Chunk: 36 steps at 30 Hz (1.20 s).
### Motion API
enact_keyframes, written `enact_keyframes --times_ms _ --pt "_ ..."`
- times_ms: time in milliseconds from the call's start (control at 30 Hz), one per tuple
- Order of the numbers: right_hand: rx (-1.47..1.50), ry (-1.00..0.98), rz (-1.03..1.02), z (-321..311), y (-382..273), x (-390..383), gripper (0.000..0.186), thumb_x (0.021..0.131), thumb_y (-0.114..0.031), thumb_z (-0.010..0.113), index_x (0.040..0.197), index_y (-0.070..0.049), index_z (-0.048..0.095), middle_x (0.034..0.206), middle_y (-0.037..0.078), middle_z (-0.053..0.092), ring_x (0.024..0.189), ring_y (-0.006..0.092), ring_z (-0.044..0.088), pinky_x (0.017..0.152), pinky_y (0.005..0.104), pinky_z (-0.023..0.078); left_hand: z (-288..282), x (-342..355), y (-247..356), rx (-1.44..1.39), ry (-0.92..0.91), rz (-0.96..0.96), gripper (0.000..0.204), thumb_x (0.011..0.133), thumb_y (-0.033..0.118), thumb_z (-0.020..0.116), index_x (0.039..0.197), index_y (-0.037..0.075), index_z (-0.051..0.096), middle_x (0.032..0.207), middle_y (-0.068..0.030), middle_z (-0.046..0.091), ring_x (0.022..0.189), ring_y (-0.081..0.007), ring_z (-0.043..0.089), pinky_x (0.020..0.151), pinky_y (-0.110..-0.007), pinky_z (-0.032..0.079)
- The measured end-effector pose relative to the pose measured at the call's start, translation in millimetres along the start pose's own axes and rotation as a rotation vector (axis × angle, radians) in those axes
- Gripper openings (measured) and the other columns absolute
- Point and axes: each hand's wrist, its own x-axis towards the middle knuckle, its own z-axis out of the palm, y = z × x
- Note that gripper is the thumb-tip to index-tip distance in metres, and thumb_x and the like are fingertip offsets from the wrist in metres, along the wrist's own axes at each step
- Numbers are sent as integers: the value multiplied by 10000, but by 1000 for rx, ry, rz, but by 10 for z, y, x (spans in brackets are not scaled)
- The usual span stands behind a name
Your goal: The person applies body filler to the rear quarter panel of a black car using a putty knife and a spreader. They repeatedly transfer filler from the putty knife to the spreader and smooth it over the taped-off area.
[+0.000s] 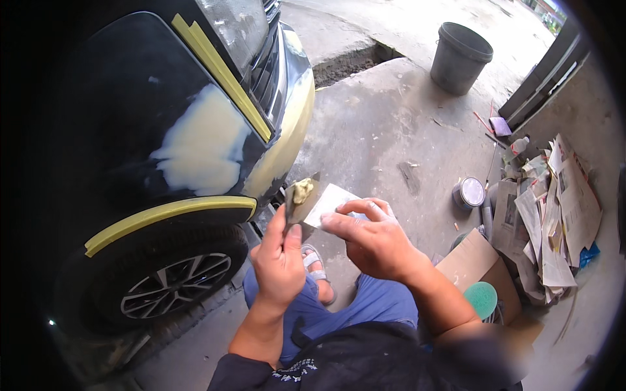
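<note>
My left hand (278,264) is closed around a flat putty knife (301,212), thumb on its face. A lump of yellowish putty (303,190) sits near the blade's far end. My right hand (375,240) grips a pale, shiny flat spreader (331,201) between thumb and fingers. The spreader's edge is close to or against the putty knife; I cannot tell which. To the left stands a black car fender (124,85) with a dried cream filler patch (207,143). Yellow masking tape (171,212) follows the wheel arch, and another yellow tape strip (225,81) runs beside the hood edge.
The car's wheel (176,285) is close on my left. A grey bucket (460,60) stands at the far right, near a trench (352,65) in the floor. At right are a round can (469,193), piled paper sheets (544,215) and a cardboard box (479,264) beside a green disc (480,300).
</note>
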Motion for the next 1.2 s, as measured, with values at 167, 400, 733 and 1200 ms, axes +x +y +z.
enact_keyframes --times_ms 167,400,733,1200 --pt "1139 128 384 12 299 -101 533 877 20 619 1387 -21 470 1419 120 528 1299 224 523 1062 448 460 -122 64 -131 -360 225 -41 341 989 15 552 1320 -56 507 1127 -112 679 984 -133 640 913 -255 475" --pt "1674 170 492 155 363 73 607 821 8 671 1389 -35 463 1415 133 515 1273 258 539 1020 501 496 -197 -370 -665 -868 73 -444 342 975 4 538 1313 -25 494 1197 -109 642 1078 -143 610 984 -285 450" --pt "1566 190 458 225 297 481 591 824 7 672 1381 -25 476 1411 142 522 1251 244 556 1019 496 504 -387 -326 -993 -1140 -83 -543 356 955 -2 529 1307 -33 495 1249 -143 633 1151 -191 605 1031 -336 446" --pt "1672 372 784 -454 -532 1117 613 810 -19 686 1386 -25 477 1404 131 526 1248 225 547 1002 428 507 -1484 1116 522 -945 -480 -675 295 943 16 538 1229 -57 535 1167 -107 645 1060 -139 601 958 -292 453"
